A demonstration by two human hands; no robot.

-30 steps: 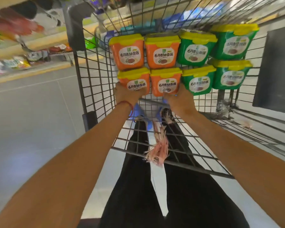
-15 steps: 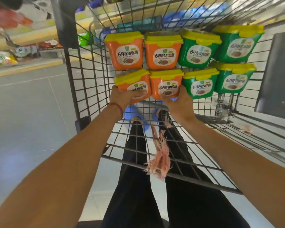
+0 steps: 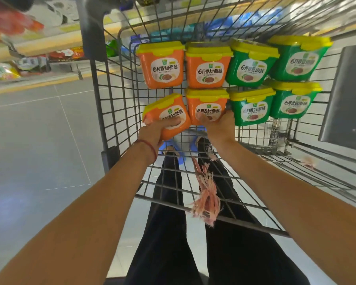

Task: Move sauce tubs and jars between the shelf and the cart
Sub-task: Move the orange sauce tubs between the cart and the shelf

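Mid-frame, the tilted orange tub (image 3: 171, 112) is being gripped by the left hand (image 3: 155, 131), its neighbour (image 3: 207, 103) by the right hand (image 3: 217, 125); six other tubs (image 3: 253, 64) are being left untouched

Body side of left hand (image 3: 152, 130), right hand (image 3: 216, 128): bare cart grid (image 3: 169, 203), open, tassel (image 3: 207, 198) hanging. Far side: tubs (image 3: 207, 66) packed touching. Left of left hand: wire wall (image 3: 115, 95) near.
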